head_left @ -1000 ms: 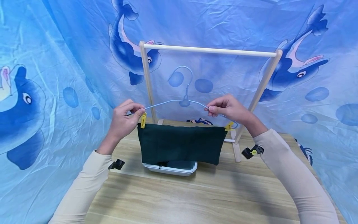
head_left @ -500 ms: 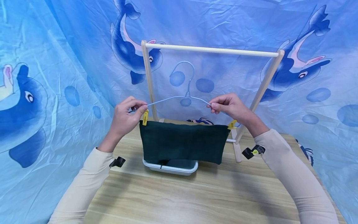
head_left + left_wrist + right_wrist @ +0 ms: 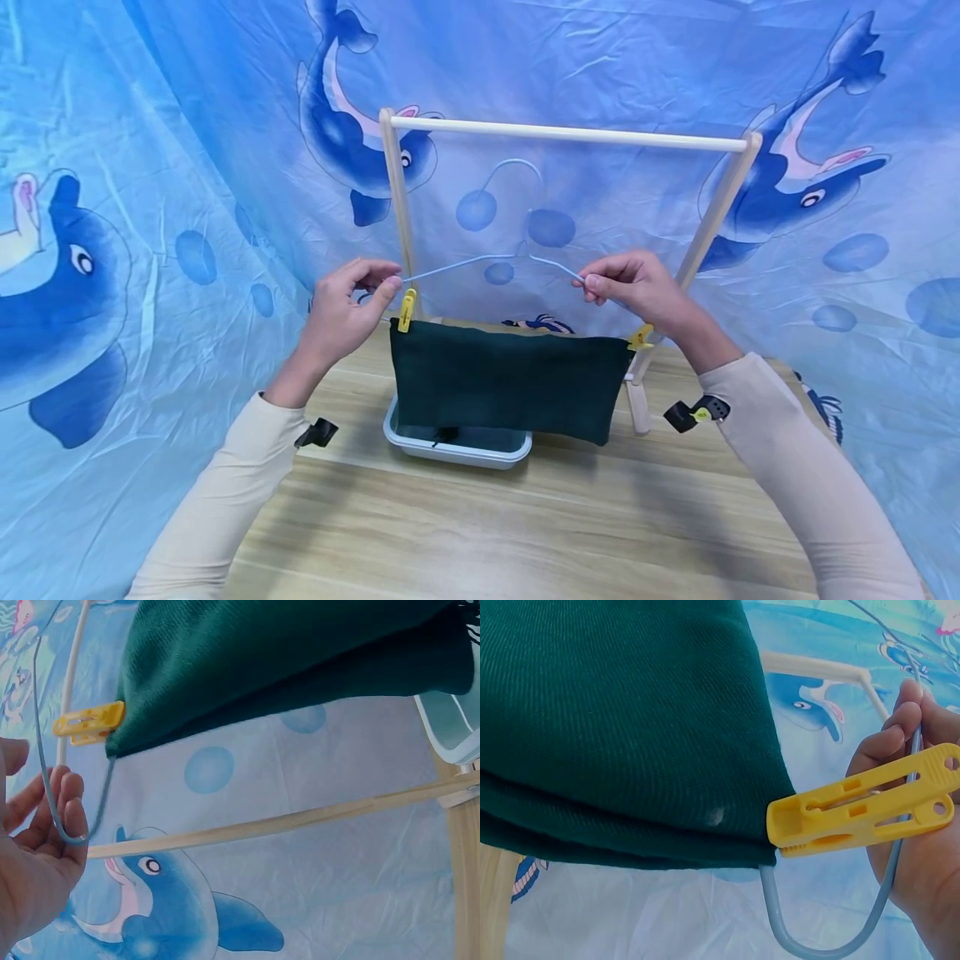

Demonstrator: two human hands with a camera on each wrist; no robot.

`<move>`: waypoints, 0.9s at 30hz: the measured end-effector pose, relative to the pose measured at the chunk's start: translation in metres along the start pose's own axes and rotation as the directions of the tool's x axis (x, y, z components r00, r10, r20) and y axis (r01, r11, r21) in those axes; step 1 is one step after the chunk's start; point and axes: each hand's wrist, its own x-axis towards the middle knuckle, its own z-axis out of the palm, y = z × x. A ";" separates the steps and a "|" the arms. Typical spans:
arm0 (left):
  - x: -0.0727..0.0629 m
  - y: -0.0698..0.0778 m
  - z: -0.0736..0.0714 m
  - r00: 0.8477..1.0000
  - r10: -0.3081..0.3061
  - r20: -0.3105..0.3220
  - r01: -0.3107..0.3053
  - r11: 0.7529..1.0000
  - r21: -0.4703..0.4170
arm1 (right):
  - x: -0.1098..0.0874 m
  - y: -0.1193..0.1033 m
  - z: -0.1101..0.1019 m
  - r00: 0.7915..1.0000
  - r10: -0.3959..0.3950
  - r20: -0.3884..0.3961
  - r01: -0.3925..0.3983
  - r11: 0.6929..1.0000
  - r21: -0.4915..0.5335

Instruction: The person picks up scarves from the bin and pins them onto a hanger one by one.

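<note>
A blue wire hanger [image 3: 457, 263] is held up before a wooden rack. My right hand [image 3: 633, 287] pinches its right arm between thumb and fingers. My left hand [image 3: 352, 304] is around the hanger's left end; in the left wrist view the thumb stands apart from the loosely bent fingers [image 3: 71, 784], and the wire runs between them. Folded dark green cloth [image 3: 510, 379] hangs from the lower bar. One yellow clothespin [image 3: 407, 311] grips its left corner, another yellow clothespin [image 3: 855, 802] its right corner. The hanger's hook [image 3: 517, 162] is blurred.
Behind the hanger stands a wooden rack with a white top bar [image 3: 562, 132]. A white basin [image 3: 465, 454] lies on the wood-grain table [image 3: 480, 525], partly under the cloth. A blue dolphin-print curtain [image 3: 637, 67] encloses the back and sides.
The hanger and cloth have shifted rightward and slightly up, along with my right hand. The left hand has moved a little right, and its thumb and finger have parted. The hook has swung right.
</note>
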 end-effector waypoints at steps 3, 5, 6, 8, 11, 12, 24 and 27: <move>0.002 -0.005 0.001 0.996 -0.089 -0.006 0.089 0.996 -0.029 | -0.007 -0.002 -0.004 1.000 -0.014 -0.017 0.014 1.000 0.000; 0.004 -0.009 0.001 0.989 -0.149 -0.014 0.149 0.988 -0.046 | -0.011 -0.005 -0.006 0.999 -0.019 -0.032 0.019 1.000 -0.007; 0.005 -0.011 0.001 0.984 -0.175 -0.018 0.174 0.983 -0.052 | -0.013 -0.006 -0.007 0.999 -0.021 -0.041 0.020 1.000 -0.013; 0.008 -0.016 0.002 0.977 -0.213 -0.025 0.212 0.976 -0.047 | -0.017 -0.011 -0.009 0.998 -0.020 -0.057 0.018 1.000 -0.025; 0.011 -0.022 0.004 0.968 -0.249 -0.038 0.248 0.968 -0.032 | -0.022 -0.018 -0.011 0.996 -0.025 -0.081 0.021 0.998 -0.052; 0.013 -0.024 0.006 0.965 -0.259 -0.045 0.258 0.966 -0.029 | -0.024 -0.021 -0.012 0.996 -0.029 -0.088 0.024 0.998 -0.062; 0.031 -0.053 0.035 0.914 -0.385 -0.124 0.384 0.923 -0.035 | -0.046 -0.049 -0.024 0.981 -0.031 -0.192 0.018 0.998 -0.065; 0.034 -0.058 0.043 0.909 -0.398 -0.128 0.396 0.917 -0.040 | -0.052 -0.057 -0.028 0.977 -0.018 -0.211 0.007 0.999 -0.049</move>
